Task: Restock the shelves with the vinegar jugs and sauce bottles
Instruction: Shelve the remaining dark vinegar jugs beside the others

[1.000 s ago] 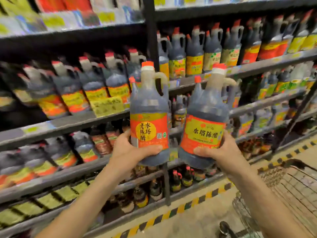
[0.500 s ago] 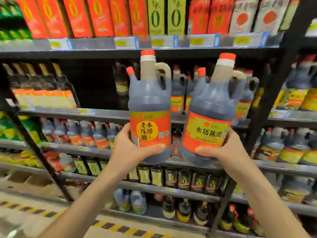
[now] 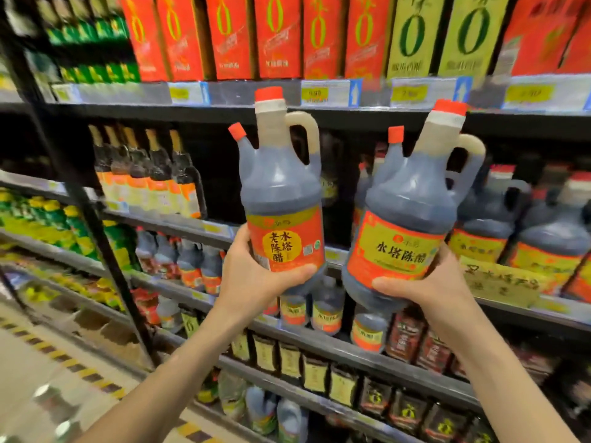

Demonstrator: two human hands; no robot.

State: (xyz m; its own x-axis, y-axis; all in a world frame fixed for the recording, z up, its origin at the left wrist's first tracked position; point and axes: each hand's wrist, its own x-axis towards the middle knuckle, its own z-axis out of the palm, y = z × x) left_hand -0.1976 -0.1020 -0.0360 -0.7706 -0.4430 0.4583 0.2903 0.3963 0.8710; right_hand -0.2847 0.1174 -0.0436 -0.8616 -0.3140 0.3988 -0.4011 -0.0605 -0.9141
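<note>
Here we are at the shelving, a jug in each hand. Our left hand [image 3: 252, 279] grips the left vinegar jug [image 3: 281, 193] low on its body: the fingers [image 3: 240, 243] are clamped round the left side of the red label and the thumb lies across the label's bottom edge. That jug stands upright in the air, red cap on top, its pale handle to the right.

Our right hand [image 3: 438, 282] holds the right vinegar jug [image 3: 412, 203] the same way, with fingers [image 3: 445, 255] curled round its right side and the thumb pressed under the yellow-and-red label. This one tilts, its cap leaning up and to the right. The two jugs hang just beside each other with a narrow gap between them, both off the shelves and in front of the middle shelf [image 3: 543, 310].

Far right on that shelf stands a row of matching shelved jugs [image 3: 550, 228], just beyond the jug in our right hand, with a yellow handwritten sign [image 3: 499, 279] at their feet. To the left on the same level stand slim dark bottles [image 3: 150, 174].

Above, the top shelf carries red cartons [image 3: 278, 36] and green-yellow cartons [image 3: 412, 36], with price tags [image 3: 329, 92] along its edge. Below our hands sit smaller jugs [image 3: 188, 260] and rows of dark sauce bottles [image 3: 316, 372]. A black upright post [image 3: 86, 219] slants down the left, and the floor [image 3: 48, 362] shows a yellow-and-black stripe — much of that side is blurred.
</note>
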